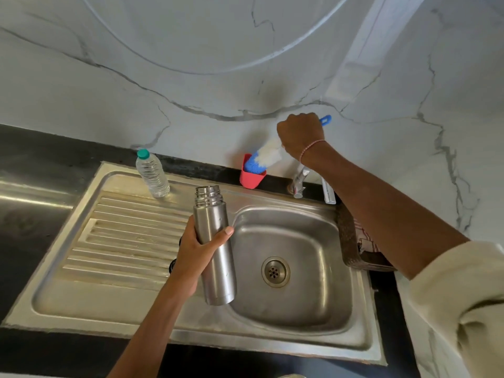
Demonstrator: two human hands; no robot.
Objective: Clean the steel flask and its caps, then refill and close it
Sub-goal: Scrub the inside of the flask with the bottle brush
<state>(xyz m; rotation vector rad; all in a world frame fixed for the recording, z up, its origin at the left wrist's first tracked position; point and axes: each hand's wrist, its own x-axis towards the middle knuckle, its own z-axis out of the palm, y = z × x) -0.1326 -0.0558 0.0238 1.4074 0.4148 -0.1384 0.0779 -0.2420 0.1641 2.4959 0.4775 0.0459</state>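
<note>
The flask (215,246), uncapped with its threaded neck up, is held nearly upright over the left edge of the sink (289,309), the left hand (197,252) wrapped around its body. Farther back, a water bottle (152,174) stands on the drainboard. At the wall, the right hand (300,135) is clenched around a brush (261,158) whose bristles dip into a red cup (252,178), beside the tap (300,181).

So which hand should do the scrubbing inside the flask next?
Probably the right hand: it grips the brush at the red holder, while the left hand holds the open flask.
</note>
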